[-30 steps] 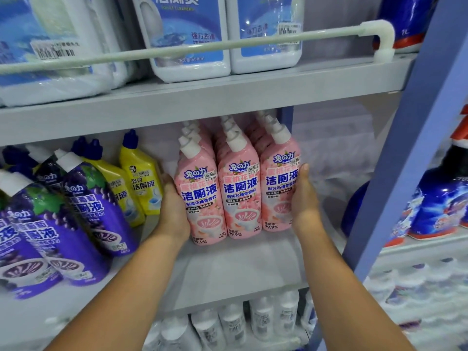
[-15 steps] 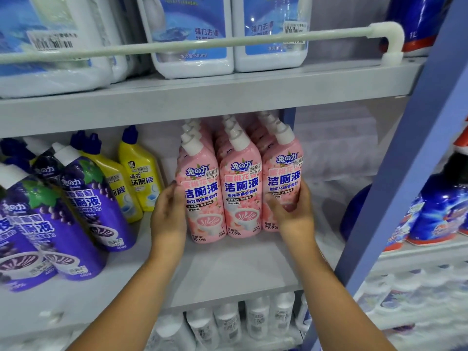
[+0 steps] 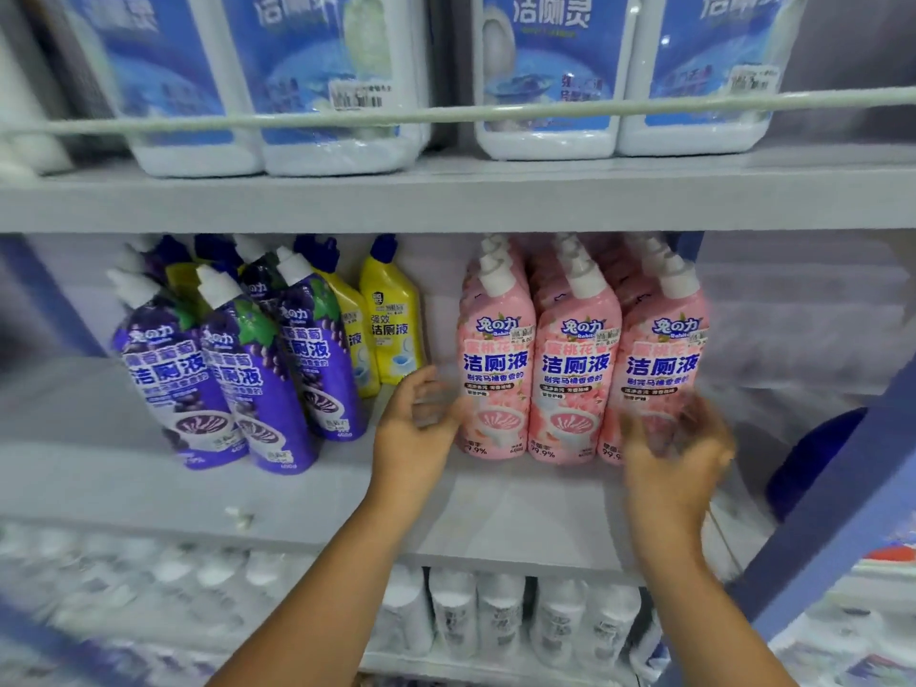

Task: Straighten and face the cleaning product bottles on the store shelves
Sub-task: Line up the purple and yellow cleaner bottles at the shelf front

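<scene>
Pink toilet-cleaner bottles (image 3: 575, 369) stand three across at the front of the middle shelf (image 3: 495, 518), upright, labels facing me, white angled caps on, with more of the same lined up in rows behind each one. They press side to side. What is inside them I cannot tell; the pink plastic is opaque.

My left hand (image 3: 416, 428) hangs open just beside the leftmost pink bottle, fingers spread and curled a little, holding nothing. My right hand (image 3: 679, 448) is in front of the rightmost pink bottle's lower part, blurred, fingers loosely splayed; it looks released, though I cannot tell whether the fingertips touch the bottle.

To my left on the same shelf, purple grape-label bottles (image 3: 238, 379) lean rightward in a loose cluster, and behind them yellow bottles with blue caps (image 3: 391, 324) stand close to upright.

On the shelf above, big white jugs with blue labels (image 3: 545, 76) sit behind a pale rail (image 3: 446, 116). Below, rows of small white bottles (image 3: 500, 617) fill the lower shelf. A blue upright (image 3: 842, 498) crosses on my right.
</scene>
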Available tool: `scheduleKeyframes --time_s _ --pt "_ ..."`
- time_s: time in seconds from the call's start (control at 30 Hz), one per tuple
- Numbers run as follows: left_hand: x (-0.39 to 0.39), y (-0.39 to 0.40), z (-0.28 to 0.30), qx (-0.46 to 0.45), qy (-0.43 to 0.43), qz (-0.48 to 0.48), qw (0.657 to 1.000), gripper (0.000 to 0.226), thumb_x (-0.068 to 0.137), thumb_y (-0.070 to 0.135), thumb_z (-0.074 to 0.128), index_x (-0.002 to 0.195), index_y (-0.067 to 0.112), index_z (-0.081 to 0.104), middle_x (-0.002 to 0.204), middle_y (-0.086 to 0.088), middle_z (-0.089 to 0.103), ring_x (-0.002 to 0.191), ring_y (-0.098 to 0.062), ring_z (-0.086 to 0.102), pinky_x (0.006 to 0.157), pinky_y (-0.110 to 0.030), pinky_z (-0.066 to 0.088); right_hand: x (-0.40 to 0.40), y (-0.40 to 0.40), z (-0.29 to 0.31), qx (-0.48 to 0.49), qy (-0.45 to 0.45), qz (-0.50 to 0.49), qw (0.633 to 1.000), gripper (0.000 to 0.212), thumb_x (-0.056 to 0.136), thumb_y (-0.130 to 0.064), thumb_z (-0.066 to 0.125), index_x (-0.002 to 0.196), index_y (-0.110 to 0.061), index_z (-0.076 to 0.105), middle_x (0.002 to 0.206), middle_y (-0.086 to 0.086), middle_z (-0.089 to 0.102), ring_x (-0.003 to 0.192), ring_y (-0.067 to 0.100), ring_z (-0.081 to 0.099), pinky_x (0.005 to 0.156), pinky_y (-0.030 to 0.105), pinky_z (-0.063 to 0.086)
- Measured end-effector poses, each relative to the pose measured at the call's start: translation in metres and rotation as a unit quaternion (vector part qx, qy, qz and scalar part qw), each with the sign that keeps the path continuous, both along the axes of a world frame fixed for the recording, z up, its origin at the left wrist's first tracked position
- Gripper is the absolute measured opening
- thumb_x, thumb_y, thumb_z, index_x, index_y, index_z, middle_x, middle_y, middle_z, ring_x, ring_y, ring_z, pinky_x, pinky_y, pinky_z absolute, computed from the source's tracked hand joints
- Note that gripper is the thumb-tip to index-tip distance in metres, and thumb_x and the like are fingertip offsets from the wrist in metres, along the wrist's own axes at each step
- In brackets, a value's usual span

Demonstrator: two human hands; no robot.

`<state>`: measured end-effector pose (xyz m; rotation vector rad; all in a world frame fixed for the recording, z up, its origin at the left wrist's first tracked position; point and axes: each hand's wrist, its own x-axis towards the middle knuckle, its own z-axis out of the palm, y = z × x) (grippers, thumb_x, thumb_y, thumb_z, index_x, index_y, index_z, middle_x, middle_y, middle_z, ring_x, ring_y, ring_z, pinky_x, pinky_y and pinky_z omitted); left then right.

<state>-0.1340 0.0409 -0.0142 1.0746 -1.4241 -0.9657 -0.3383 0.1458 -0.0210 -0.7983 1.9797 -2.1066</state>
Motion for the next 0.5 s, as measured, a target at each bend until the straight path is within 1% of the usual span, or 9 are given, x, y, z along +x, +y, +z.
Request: scheduleKeyframes --time_s 0.07,0.1,0.13,0.2,0.23,0.3,0.37,0.43,0.5 --pt "0.026 0.009 0.004 0.016 0.017 0.034 0.999 0.038 0.087 0.019 0.079 0.118 0.029 0.060 0.109 0.012 0.069 0.085 0.006 0.067 0.073 -0.006 0.047 0.026 0.009 0.003 -0.007 0.033 -0.002 0.999 0.052 0.087 -0.019 0.078 0.127 -0.014 0.045 0.141 0.009 0.040 0.115 0.008 0.048 0.104 0.037 0.047" --pt "0.042 0.014 0.007 0.019 0.029 0.058 0.998 0.036 0.088 0.020 0.078 0.118 0.029 0.061 0.109 0.012 0.070 0.085 0.008 0.066 0.075 -0.008 0.048 0.039 0.009 0.003 -0.026 0.050 0.023 0.998 0.052 0.087 -0.018 0.077 0.129 -0.014 0.046 0.139 0.008 0.042 0.120 0.013 0.049 0.106 0.034 0.045" --pt "0.059 0.019 0.011 0.016 0.033 0.086 0.996 0.034 0.089 0.022 0.077 0.119 0.028 0.062 0.108 0.011 0.071 0.087 0.008 0.066 0.076 -0.009 0.049 0.052 0.007 0.003 -0.048 0.058 0.055 0.996 0.051 0.088 -0.015 0.076 0.130 -0.015 0.048 0.135 0.006 0.048 0.120 0.015 0.052 0.104 0.027 0.044" --pt "0.095 0.028 0.015 0.006 0.033 0.141 0.989 0.032 0.091 0.023 0.075 0.120 0.026 0.062 0.107 0.010 0.071 0.087 0.005 0.066 0.079 -0.014 0.049 0.077 -0.005 0.001 -0.064 0.042 0.121 0.990 0.044 0.089 -0.007 0.073 0.127 -0.016 0.052 0.121 0.008 0.059 0.109 0.012 0.059 0.095 0.016 0.045" --pt "0.115 0.032 0.016 0.005 0.040 0.166 0.985 0.030 0.091 0.024 0.075 0.119 0.027 0.062 0.106 0.010 0.071 0.089 0.003 0.067 0.082 -0.019 0.051 0.091 -0.012 0.000 -0.064 0.022 0.160 0.985 0.038 0.091 -0.005 0.071 0.124 -0.014 0.054 0.116 0.008 0.062 0.103 0.008 0.061 0.092 0.013 0.046" --pt "0.153 0.037 0.017 0.006 0.049 0.210 0.976 0.026 0.091 0.027 0.075 0.115 0.029 0.064 0.104 0.010 0.073 0.098 -0.008 0.069 0.091 -0.036 0.056 0.124 -0.023 0.000 -0.049 -0.007 0.243 0.969 0.027 0.093 -0.005 0.069 0.117 -0.009 0.059 0.111 0.008 0.067 0.096 0.003 0.063 0.087 0.012 0.050" --pt "0.189 0.036 0.020 0.006 0.044 0.245 0.969 0.023 0.092 0.029 0.075 0.112 0.030 0.065 0.103 0.010 0.074 0.101 -0.016 0.070 0.096 -0.048 0.057 0.157 -0.033 -0.002 -0.022 -0.006 0.312 0.950 0.021 0.093 -0.008 0.069 0.112 -0.010 0.063 0.107 0.006 0.069 0.089 -0.001 0.063 0.078 0.007 0.048" --pt "0.220 0.025 0.023 0.003 0.046 0.263 0.964 0.023 0.092 0.028 0.074 0.113 0.028 0.064 0.106 0.005 0.074 0.102 -0.019 0.070 0.097 -0.051 0.056 0.189 -0.047 -0.003 0.007 0.005 0.360 0.933 0.019 0.092 -0.011 0.071 0.108 -0.018 0.065 0.104 -0.002 0.070 0.086 -0.005 0.064 0.072 0.004 0.046" --pt "0.246 0.003 0.023 -0.004 0.036 0.255 0.966 0.029 0.092 0.028 0.073 0.118 0.026 0.061 0.111 0.004 0.071 0.103 -0.013 0.069 0.097 -0.043 0.057 0.216 -0.064 -0.004 0.025 0.010 0.384 0.923 0.023 0.089 -0.013 0.074 0.108 -0.024 0.065 0.104 -0.006 0.071 0.086 -0.005 0.066 0.072 0.007 0.049"
